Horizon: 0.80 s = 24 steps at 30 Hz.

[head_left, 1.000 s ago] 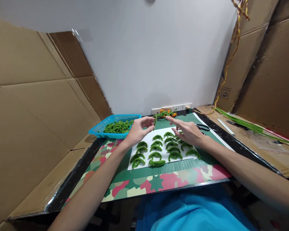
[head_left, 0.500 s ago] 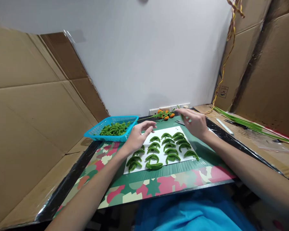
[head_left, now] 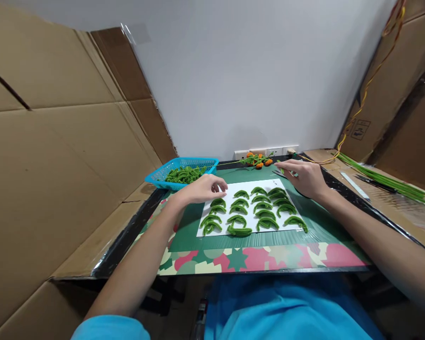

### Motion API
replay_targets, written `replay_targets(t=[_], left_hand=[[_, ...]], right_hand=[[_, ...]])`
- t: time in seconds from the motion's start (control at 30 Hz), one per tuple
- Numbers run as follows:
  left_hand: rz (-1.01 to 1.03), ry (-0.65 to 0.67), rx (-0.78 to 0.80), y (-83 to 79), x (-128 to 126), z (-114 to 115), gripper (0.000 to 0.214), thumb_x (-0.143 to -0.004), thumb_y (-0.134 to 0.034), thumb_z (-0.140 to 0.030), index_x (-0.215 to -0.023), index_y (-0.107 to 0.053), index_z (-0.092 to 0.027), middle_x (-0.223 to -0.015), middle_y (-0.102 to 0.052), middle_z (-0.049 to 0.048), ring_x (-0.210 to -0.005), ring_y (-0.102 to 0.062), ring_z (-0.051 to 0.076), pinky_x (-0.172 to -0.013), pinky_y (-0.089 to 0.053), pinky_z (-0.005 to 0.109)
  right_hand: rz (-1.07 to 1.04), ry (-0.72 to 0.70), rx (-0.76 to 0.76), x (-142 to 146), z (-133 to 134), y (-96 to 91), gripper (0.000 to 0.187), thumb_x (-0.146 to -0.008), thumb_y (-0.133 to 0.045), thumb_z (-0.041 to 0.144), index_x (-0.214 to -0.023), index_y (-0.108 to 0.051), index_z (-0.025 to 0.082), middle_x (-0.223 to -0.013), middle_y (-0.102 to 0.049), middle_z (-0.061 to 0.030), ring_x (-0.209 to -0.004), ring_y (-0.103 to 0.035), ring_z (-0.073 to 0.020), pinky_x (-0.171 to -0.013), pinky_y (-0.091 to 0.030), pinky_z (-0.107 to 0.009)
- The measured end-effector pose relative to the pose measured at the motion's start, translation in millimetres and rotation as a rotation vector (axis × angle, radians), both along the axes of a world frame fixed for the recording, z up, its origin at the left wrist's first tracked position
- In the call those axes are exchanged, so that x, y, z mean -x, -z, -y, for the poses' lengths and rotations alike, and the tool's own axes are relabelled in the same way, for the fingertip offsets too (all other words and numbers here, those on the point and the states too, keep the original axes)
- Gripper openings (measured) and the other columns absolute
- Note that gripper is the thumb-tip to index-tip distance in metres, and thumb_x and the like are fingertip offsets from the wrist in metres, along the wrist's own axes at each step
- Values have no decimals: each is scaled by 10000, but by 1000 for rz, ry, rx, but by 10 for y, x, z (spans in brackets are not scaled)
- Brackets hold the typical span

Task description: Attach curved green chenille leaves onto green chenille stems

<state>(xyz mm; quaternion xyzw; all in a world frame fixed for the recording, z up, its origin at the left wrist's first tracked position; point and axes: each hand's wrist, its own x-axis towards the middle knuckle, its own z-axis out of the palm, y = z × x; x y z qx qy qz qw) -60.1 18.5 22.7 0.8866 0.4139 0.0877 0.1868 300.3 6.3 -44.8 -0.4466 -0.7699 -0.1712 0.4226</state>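
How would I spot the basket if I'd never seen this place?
Find the green-covered table. At its far left corner, beyond the left hand, sits the basket: bright blue, heaped with green pieces, unlike the flat white sheet.

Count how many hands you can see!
2: the left hand at the upper left of the white sheet, and the right hand by its upper right corner, holding a green piece.
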Motion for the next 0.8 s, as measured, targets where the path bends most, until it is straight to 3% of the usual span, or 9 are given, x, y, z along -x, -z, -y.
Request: replay_targets(t=[0.3,0.47,0.63,0.8], left_hand=[[-19,42,180,18,83,-10,290,-842,-739,-392,-1026,-799,-175,-944,-783,89,-825,-709,209,-700,-517,316],[-10,33,168,-100,86,48,244,-848,-738,-403,-945,-780,-182,-933,-767,73,-832,-675,194,-692,-484,305],[-25,-7,115,-262,106,447,287,-918,-685,-462,-864,-732,-184,-864,-719,48,-778,-613,170,-689,-443,297],[-22,-40,10,-146,222,991,302,-960,-659,-505,-1015,-745,-221,-1045,-689,42,-904,-631,189,-790,-467,302]], right_hand=[[-6,5,-12,-26,12,-13,269,-997,-588,238,-1086,-838,275,-1074,-832,-5,-644,-724,-162,-616,-488,-307],[7,7,-8,-22,49,-29,269,-997,-585,257,-1082,-839,284,-1090,-828,-1,-636,-719,-150,-599,-484,-301],[13,25,-30,-22,79,-59,262,-988,-602,256,-1094,-840,283,-1091,-826,-3,-685,-734,-156,-586,-464,-295],[14,15,-44,19,100,-88,264,-1001,-591,269,-1099,-837,276,-1084,-826,-12,-764,-749,-172,-623,-472,-290]])
